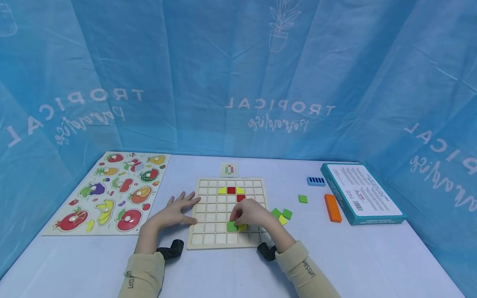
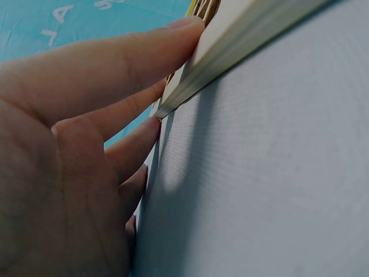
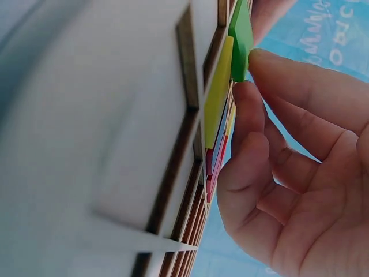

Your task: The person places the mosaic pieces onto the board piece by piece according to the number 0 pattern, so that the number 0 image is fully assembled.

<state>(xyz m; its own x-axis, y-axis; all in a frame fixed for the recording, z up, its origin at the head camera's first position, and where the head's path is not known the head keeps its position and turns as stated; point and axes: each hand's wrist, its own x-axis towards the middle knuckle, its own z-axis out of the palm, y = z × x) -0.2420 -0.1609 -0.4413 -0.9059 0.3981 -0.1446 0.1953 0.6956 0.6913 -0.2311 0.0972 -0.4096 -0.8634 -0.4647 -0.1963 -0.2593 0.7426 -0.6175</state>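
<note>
A pale wooden grid board lies in front of me. My left hand touches its left edge with spread fingers; in the left wrist view the thumb rests on the rim. Over the lower middle, my right hand holds a green square tile at its edge with the fingertips. That tile sits slightly raised and tilted beside a yellow tile in the grid. Red tiles and yellow pieces occupy upper cells. The hand partly hides the cells beneath it.
Loose green tiles and a yellow tile lie right of the board. A pattern card is behind it. Further right are a blue block, an orange block and a teal box. A fruit puzzle lies left.
</note>
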